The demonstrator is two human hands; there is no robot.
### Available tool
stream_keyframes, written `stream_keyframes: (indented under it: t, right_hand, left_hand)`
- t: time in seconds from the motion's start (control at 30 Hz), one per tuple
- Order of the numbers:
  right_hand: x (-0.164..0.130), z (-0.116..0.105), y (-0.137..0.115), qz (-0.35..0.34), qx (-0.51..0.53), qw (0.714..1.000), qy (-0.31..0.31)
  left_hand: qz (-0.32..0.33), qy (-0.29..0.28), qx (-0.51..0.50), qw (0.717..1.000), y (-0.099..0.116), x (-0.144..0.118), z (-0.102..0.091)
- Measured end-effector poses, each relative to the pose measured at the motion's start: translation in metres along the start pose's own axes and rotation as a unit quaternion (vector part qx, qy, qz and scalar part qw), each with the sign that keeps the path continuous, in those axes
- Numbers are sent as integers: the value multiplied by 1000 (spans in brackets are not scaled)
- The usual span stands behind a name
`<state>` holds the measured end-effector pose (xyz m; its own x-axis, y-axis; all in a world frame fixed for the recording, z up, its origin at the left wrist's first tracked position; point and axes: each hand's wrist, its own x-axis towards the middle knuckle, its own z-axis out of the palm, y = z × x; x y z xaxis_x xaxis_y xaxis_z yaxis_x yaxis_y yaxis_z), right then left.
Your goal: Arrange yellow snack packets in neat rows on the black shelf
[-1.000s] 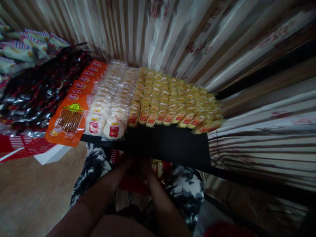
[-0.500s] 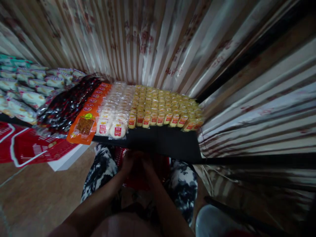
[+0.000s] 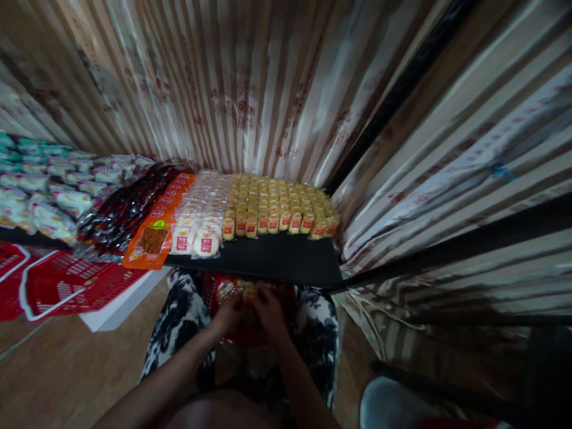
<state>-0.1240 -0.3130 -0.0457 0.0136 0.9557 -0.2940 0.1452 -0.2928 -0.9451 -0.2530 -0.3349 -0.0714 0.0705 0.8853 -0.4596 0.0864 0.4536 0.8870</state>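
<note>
both hands, left hand point(image 3: 229, 314) and right hand point(image 3: 268, 310), meet over red basket point(image 3: 223, 286) on lap; finger state unclear, dim. black table point(image 3: 286, 262) edge at 12 o'clock hides basket top; yellow packets point(image 3: 277, 208) beyond.

left hand point(image 3: 229, 314) fingers curled | right hand point(image 3: 268, 311) curled | hands touching

Both hands, left hand point(image 3: 229, 316) and right hand point(image 3: 268, 310), meet low in shadow over a red bag point(image 3: 250, 298); their grip is unreadable. Packet labels are too small, and the red basket point(image 3: 67, 289) runs off frame.
</note>
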Motion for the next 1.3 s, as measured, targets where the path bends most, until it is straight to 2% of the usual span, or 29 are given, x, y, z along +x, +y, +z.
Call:
stream_keyframes:
  t: [0.17,0.27,0.37,0.47,0.6,0.77,0.87,1.03,1.17,1.3]
  right_hand:
    - [1,-24,-30,-37,17,998,-38]
    - [12,-35,-45,-62,57,993,-82]
    - [30,-43,-52,-84,75,990,-89]
    - [51,-52,-51,-115,70,990,-42]
    - [74,-61,-48,-159,10,986,56]
    - [89,-65,-55,-229,-82,955,170]
    - [97,-64,-59,-243,-131,940,202]
    - [117,-62,-64,-251,-169,927,221]
    - [132,-60,-63,-276,-174,919,219]
    - [137,-59,-52,-302,-170,911,223]
  left_hand:
    - [82,-12,100,992,47,-4,0]
    - [110,-3,86,990,72,2,5]
    - [126,2,82,989,87,16,16]
    - [141,50,141,979,97,35,31]
    - [161,119,213,956,116,59,51]
    - [148,197,277,929,150,85,68]
    - [136,230,302,915,166,99,76]
    - [129,255,327,901,177,116,84]
    - [132,273,326,895,173,127,84]
    - [170,270,305,897,164,133,82]
